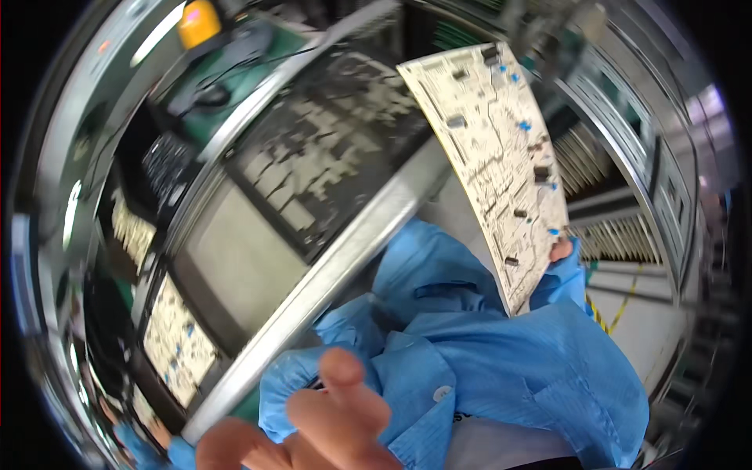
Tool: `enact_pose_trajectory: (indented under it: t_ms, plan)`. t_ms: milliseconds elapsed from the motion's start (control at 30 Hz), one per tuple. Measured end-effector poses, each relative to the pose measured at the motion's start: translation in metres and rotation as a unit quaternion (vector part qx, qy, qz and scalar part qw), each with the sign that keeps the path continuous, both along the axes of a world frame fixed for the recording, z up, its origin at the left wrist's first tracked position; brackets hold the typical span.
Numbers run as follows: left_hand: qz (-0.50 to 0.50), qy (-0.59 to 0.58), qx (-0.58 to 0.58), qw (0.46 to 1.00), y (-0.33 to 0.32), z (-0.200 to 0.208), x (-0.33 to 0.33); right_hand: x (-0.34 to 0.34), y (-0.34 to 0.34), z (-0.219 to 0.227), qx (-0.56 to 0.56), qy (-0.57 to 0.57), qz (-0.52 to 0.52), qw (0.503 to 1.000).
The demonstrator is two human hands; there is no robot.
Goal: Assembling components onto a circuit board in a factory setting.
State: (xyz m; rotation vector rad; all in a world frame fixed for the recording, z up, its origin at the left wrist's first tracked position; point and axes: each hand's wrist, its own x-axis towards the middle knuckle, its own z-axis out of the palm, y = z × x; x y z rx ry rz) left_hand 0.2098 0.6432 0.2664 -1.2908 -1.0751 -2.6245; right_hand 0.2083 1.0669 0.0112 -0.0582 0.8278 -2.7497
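A large cream circuit board with small black and blue parts stands tilted in front of me on the right. My right hand grips its lower right edge, its fingers partly hidden behind the board. Close to the camera at the lower edge is my left hand, raised, with fingers bent and apart and nothing visible in them. Both arms wear blue sleeves.
A silver rail edges a line that carries a black fixture with cutouts and a second circuit board. Racks of upright boards stand at right. Another person's hand shows at lower left. A yellow-orange object lies at far left.
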Motion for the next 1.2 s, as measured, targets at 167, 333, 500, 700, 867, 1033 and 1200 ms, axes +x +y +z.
enact_pose_trajectory:
  t_ms: [167, 333, 500, 700, 867, 1033, 1200]
  plan:
    - [0.1, -0.01, -0.031, 0.994, -0.028, 0.011, 0.023, -0.091, -0.1, 0.077, 0.047, 0.091, 0.098, 0.99]
    - [0.115, 0.044, -0.028, 0.992, -0.055, 0.011, 0.02, -0.174, -0.183, 0.116, 0.195, -0.03, 0.127, 0.972]
    - [0.176, -0.002, -0.079, 0.981, -0.092, 0.011, 0.017, -0.225, -0.248, 0.133, 0.168, 0.026, 0.145, 0.975]
    - [0.13, 0.054, -0.063, 0.988, -0.114, 0.004, -0.014, -0.259, -0.275, 0.141, 0.224, 0.037, 0.123, 0.966]
    - [0.391, -0.071, -0.336, 0.854, -0.14, -0.046, -0.07, -0.276, -0.271, 0.13, 0.23, 0.039, 0.109, 0.966]
    - [0.48, -0.202, -0.436, 0.734, -0.165, -0.118, -0.1, -0.278, -0.272, 0.14, 0.227, 0.024, 0.105, 0.968]
    - [0.465, -0.256, -0.473, 0.703, -0.164, -0.13, -0.098, -0.272, -0.254, 0.139, 0.187, -0.03, 0.198, 0.962]
